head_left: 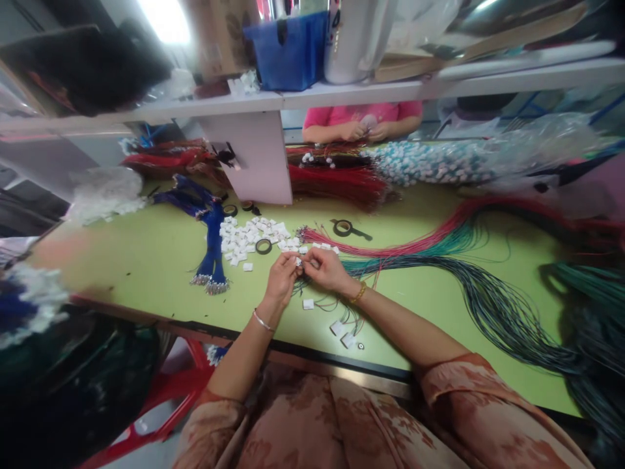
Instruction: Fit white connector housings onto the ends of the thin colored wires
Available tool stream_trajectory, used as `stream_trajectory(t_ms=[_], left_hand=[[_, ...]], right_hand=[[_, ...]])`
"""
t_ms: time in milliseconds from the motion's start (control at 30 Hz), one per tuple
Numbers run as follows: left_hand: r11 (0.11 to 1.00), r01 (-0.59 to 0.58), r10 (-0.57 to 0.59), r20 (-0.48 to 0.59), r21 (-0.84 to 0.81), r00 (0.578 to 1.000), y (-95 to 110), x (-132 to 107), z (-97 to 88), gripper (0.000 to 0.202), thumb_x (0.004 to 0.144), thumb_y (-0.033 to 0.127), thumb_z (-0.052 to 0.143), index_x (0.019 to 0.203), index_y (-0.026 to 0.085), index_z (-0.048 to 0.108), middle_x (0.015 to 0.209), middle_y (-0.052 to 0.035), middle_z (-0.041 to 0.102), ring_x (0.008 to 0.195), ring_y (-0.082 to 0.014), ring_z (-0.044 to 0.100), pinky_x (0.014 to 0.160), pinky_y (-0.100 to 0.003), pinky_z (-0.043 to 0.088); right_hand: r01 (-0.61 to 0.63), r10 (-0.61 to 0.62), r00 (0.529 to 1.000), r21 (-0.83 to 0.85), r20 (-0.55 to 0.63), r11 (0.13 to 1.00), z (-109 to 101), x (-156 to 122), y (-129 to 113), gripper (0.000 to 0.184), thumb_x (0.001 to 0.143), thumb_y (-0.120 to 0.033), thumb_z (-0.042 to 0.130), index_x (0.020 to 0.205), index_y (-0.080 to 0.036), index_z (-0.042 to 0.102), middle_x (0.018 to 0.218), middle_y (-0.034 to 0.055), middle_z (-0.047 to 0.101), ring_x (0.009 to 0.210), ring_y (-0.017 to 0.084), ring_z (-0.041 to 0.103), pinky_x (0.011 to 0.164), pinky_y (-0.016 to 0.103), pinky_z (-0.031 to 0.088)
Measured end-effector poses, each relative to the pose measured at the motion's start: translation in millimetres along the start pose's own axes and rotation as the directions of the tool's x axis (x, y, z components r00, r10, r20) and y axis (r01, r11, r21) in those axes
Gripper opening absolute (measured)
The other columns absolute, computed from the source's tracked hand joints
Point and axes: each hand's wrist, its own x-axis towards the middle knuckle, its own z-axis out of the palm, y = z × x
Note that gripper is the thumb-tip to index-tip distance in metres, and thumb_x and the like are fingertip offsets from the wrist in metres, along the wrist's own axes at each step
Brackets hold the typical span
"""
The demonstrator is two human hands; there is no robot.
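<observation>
My left hand (282, 279) pinches a small white plastic connector (298, 261) between thumb and fingers. Close against it, my right hand (328, 268) is closed in a pinch at the connector's side; what its fingertips hold is too small to make out. Under and beside my right hand run bundles of thin wires, red (381, 251) and dark green-black (439, 262). A loose pile of white connectors (244, 238) lies just beyond my left hand. Nearer my body, a few white connectors with wires attached, one of them a white connector (336, 327), rest on the table.
Blue wire bundles (213, 247) lie left on the green table (146, 267). Black tape rolls (263, 246) sit among the connectors and behind them. A shelf (351, 95) with a blue bin (293, 52) spans the back. Across the table another person's hands (364, 130) hold something pale.
</observation>
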Motion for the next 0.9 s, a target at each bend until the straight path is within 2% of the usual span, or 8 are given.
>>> stream_trajectory(t_ms=[167,400,533,600,700,767,833,900], left_hand=[[1.000,0.014,-0.012,-0.058,0.028,0.998,-4.6,0.6,-0.7,0.034,0.064,0.036,0.080,0.084,0.015,0.063,0.074,-0.0004,0.062,0.060,-0.0065,0.051,0.060,-0.021,0.042],[0.990,-0.047,0.055,-0.053,0.130,0.997,-5.8,-1.7,-1.7,0.030,0.066,0.036,0.079,0.083,0.014,0.065,0.061,0.0025,0.058,0.055,-0.0059,0.047,0.056,-0.020,0.037],[0.987,-0.011,0.019,-0.048,0.159,0.999,-5.1,-0.8,-2.6,0.030,0.066,0.035,0.078,0.084,0.014,0.068,0.069,-0.0006,0.063,0.056,-0.0067,0.049,0.056,-0.021,0.038],[0.988,0.003,0.003,-0.039,0.155,0.999,-2.2,-0.3,0.0,0.030,0.066,0.036,0.077,0.085,0.014,0.069,0.079,-0.0034,0.067,0.058,-0.0070,0.050,0.058,-0.022,0.040],[0.985,0.006,-0.005,-0.008,0.174,1.000,4.1,-1.0,7.5,0.030,0.067,0.037,0.077,0.085,0.014,0.069,0.084,-0.0045,0.068,0.059,-0.0066,0.049,0.059,-0.022,0.040],[0.983,-0.001,-0.002,0.016,0.182,1.000,8.4,-2.2,12.9,0.031,0.067,0.037,0.076,0.086,0.014,0.070,0.085,-0.0042,0.068,0.060,-0.0065,0.049,0.059,-0.022,0.040],[0.984,0.002,-0.007,0.030,0.178,1.000,11.4,-3.0,17.0,0.031,0.068,0.037,0.076,0.087,0.014,0.070,0.085,-0.0043,0.068,0.061,-0.0066,0.050,0.060,-0.022,0.041],[0.987,0.011,-0.016,0.029,0.160,0.999,12.0,-2.6,19.6,0.031,0.069,0.037,0.076,0.088,0.014,0.069,0.085,-0.0045,0.068,0.061,-0.0070,0.051,0.060,-0.022,0.041]], right_hand=[[-0.048,0.047,0.997,0.016,0.054,0.999,5.0,-1.0,3.0,0.015,0.082,-0.027,0.052,0.073,-0.017,0.058,0.065,0.0000,0.060,0.056,0.010,0.045,0.056,0.022,0.032],[-0.055,0.070,0.993,-0.150,0.093,0.987,6.8,-5.4,-5.5,0.018,0.084,-0.026,0.052,0.069,-0.017,0.055,0.057,-0.0007,0.053,0.052,0.011,0.041,0.053,0.024,0.027],[0.017,0.015,0.983,-0.171,0.181,0.985,-8.8,11.9,3.8,0.023,0.088,-0.027,0.048,0.070,-0.016,0.060,0.067,0.0018,0.061,0.060,0.012,0.049,0.058,0.023,0.032],[-0.033,0.055,0.994,-0.224,0.092,0.974,-22.1,32.0,15.4,0.027,0.092,-0.028,0.044,0.078,-0.016,0.064,0.077,0.0047,0.066,0.069,0.014,0.055,0.064,0.023,0.036],[-0.230,0.240,0.970,-0.505,-0.047,0.832,-35.9,63.9,33.4,0.021,0.086,-0.025,0.052,0.086,-0.015,0.070,0.091,0.0112,0.070,0.077,0.018,0.059,0.066,0.026,0.036],[-0.289,0.359,0.933,-0.619,-0.013,0.730,-37.6,78.0,41.6,0.019,0.083,-0.025,0.055,0.084,-0.016,0.071,0.091,0.0123,0.070,0.077,0.019,0.060,0.066,0.026,0.036],[-0.294,0.416,0.909,-0.654,0.034,0.697,-35.8,83.6,45.7,0.020,0.084,-0.026,0.054,0.083,-0.017,0.072,0.088,0.0111,0.071,0.078,0.019,0.060,0.067,0.026,0.037],[-0.277,0.388,0.921,-0.630,0.041,0.725,-34.5,82.1,46.6,0.022,0.086,-0.025,0.050,0.083,-0.017,0.070,0.088,0.0100,0.070,0.079,0.018,0.059,0.070,0.025,0.037]])
